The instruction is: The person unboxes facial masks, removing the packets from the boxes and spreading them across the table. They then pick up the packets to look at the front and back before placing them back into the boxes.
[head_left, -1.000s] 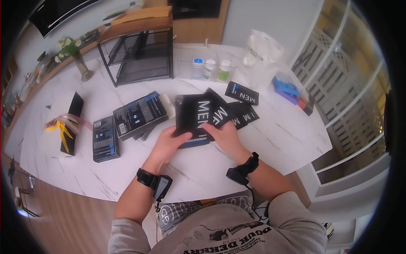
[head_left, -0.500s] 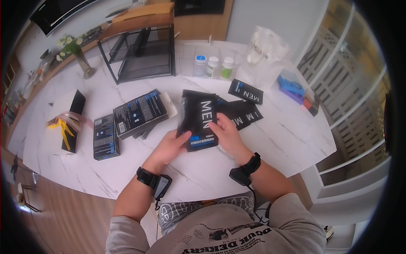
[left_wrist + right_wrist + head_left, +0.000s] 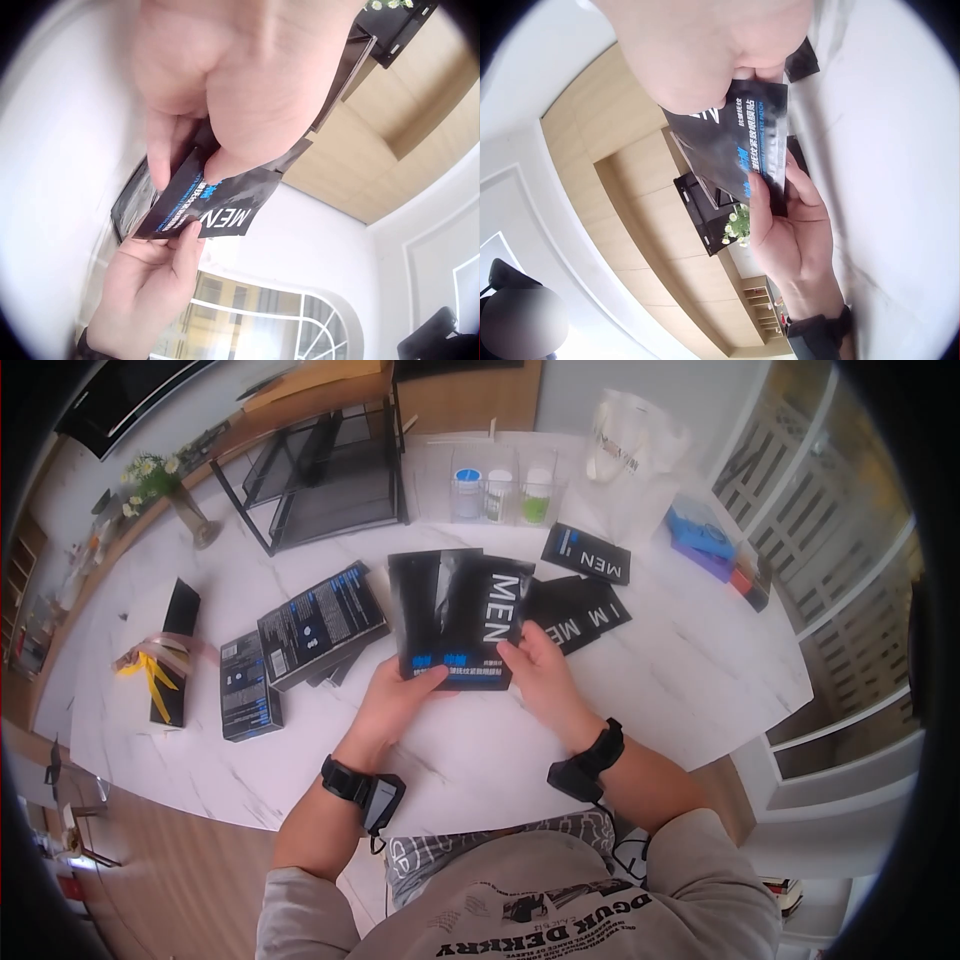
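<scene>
Between my hands, above the table, are black eye patch sachets point(image 3: 445, 590), overlapping side by side, with white MEN lettering and blue print. My left hand point(image 3: 392, 702) pinches their lower left corner, thumb on the front and fingers behind. At the lower right edge, my right hand point(image 3: 546, 675) grips them the same way; its thumb lies beside the lettering. In the right wrist view, the sachet point(image 3: 761, 139) shows its printed lower edge. More black sachets point(image 3: 590, 610) lie fanned on the table just beyond my right hand, partly covered by the held ones.
Black printed boxes point(image 3: 325, 622) lie left of my hands, and a flat black MEN pack point(image 3: 587, 554) beyond the fanned sachets. A ribboned box point(image 3: 178, 650) stands farther left. Behind are a mesh rack point(image 3: 330, 500), a clear organizer with bottles point(image 3: 497, 497) and a white bag point(image 3: 635, 445).
The held sachets went from a tilted, spread bunch to a more upright overlapping pair, now spread wider to the left. Both hands keep hold of them. The view has shifted slightly.
</scene>
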`<state>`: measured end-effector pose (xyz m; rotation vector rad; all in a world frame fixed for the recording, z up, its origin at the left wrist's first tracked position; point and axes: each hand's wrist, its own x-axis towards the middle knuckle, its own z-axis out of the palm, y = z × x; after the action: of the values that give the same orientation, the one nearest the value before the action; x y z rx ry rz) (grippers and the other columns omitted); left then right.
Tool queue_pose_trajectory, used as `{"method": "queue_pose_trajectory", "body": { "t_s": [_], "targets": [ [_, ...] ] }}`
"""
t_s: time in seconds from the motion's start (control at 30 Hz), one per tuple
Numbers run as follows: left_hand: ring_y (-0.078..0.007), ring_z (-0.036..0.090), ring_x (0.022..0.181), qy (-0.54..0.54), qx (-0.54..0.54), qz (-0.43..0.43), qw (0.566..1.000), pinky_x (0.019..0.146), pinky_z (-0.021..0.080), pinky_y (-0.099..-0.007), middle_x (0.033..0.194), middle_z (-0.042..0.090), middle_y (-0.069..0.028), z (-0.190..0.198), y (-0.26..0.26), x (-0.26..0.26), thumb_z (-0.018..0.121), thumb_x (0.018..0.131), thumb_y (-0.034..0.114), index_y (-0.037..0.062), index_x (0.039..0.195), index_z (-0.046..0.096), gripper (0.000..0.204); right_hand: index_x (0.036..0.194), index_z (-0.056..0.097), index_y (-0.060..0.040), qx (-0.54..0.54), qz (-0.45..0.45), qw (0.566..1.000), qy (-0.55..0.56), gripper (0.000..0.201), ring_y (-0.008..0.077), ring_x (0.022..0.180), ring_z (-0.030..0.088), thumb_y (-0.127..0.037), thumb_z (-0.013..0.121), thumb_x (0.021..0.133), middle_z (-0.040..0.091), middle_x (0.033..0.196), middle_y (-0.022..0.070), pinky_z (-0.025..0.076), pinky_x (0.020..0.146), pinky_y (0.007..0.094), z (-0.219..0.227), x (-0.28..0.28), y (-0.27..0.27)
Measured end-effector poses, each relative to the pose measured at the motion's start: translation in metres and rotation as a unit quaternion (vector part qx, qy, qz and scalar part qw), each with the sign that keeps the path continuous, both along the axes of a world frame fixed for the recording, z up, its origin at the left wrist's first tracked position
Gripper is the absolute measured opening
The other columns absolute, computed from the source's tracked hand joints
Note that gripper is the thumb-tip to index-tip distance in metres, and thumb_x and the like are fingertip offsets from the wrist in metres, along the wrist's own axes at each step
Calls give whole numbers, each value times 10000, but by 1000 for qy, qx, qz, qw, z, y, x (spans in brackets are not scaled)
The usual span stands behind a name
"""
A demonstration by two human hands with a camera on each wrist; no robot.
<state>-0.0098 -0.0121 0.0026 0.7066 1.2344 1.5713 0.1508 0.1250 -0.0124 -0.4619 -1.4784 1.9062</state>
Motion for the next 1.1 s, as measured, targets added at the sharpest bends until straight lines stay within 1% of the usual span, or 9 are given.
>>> {"method": "queue_pose_trajectory", "body": {
  "t_s": [0.03, 0.13, 0.23, 0.33, 0.43, 0.53, 0.63, 0.87, 1.1],
  "targets": [
    [-201, 675, 990, 0, -1, 18, 1000, 832, 606, -360, 1134, 672, -122, 1, 1, 2, 578, 963, 15, -41, 1200, 586, 243, 1202, 495, 8, 7, 17, 1000, -11, 207, 45, 890, 591, -98, 503, 1025, 668, 1039, 64, 464, 743, 197, -1, 2, 2],
    [-200, 682, 964, 4, -6, 28, 1000, 794, 617, -351, 1114, 679, -123, -1, 1, 1, 583, 962, 18, -40, 1175, 604, 222, 1226, 480, 9, -24, 26, 999, 21, 230, 68, 952, 611, -68, 517, 1012, 660, 1087, 71, 490, 795, 219, -1, 5, -1],
    [-198, 682, 957, -2, -5, 33, 999, 786, 619, -349, 1109, 680, -121, -1, 1, 1, 581, 963, 17, -46, 1173, 607, 221, 1261, 459, 8, -2, 44, 998, 40, 285, 83, 996, 618, -20, 537, 989, 648, 1130, 69, 506, 828, 235, 0, 4, -5],
    [-202, 681, 973, 7, 0, 17, 1000, 826, 611, -357, 1120, 679, -123, -2, 1, 3, 577, 965, 17, -53, 1175, 607, 223, 1287, 449, 5, 23, 16, 999, 16, 335, 92, 1023, 620, 20, 550, 968, 640, 1148, 60, 513, 845, 247, 0, 4, -7],
    [-214, 676, 1004, 35, -6, -35, 999, 879, 596, -372, 1144, 672, -136, -5, -3, 0, 567, 968, 14, -61, 1188, 598, 235, 1305, 446, 1, 30, 11, 999, -2, 368, 91, 997, 620, 41, 548, 954, 639, 1141, 55, 507, 841, 239, -1, 7, -2],
    [-227, 671, 1033, 5, 1, -58, 998, 917, 580, -379, 1162, 664, -150, -3, -4, 1, 558, 961, -4, -66, 1213, 582, 260, 1304, 447, 4, 27, 12, 1000, 9, 375, 94, 1004, 613, 59, 542, 945, 635, 1138, 57, 504, 850, 242, -1, 7, -1],
    [-231, 668, 1042, 15, 3, -81, 997, 909, 582, -374, 1163, 663, -150, 0, -7, 2, 550, 954, -17, -71, 1235, 566, 286, 1309, 445, 7, 24, 10, 1000, 9, 383, 102, 1040, 599, 72, 530, 942, 624, 1153, 64, 498, 877, 252, 2, 7, -4],
    [-199, 679, 964, 39, 2, -44, 998, 842, 596, -335, 1118, 677, -128, -5, -3, 0, 572, 936, -31, -66, 1197, 591, 264, 1344, 420, 9, 21, 16, 999, 25, 416, 113, 1106, 573, 79, 516, 946, 598, 1200, 77, 479, 933, 267, 6, 6, -6],
    [-147, 680, 838, 102, -24, -5, 994, 772, 580, -280, 996, 706, -86, -6, -2, -1, 623, 906, -45, -46, 1107, 652, 203, 1289, 443, 10, 41, 16, 999, 5, 345, 100, 1065, 592, 63, 509, 955, 618, 1158, 68, 491, 900, 262, 5, 7, -6]
  ]
}}
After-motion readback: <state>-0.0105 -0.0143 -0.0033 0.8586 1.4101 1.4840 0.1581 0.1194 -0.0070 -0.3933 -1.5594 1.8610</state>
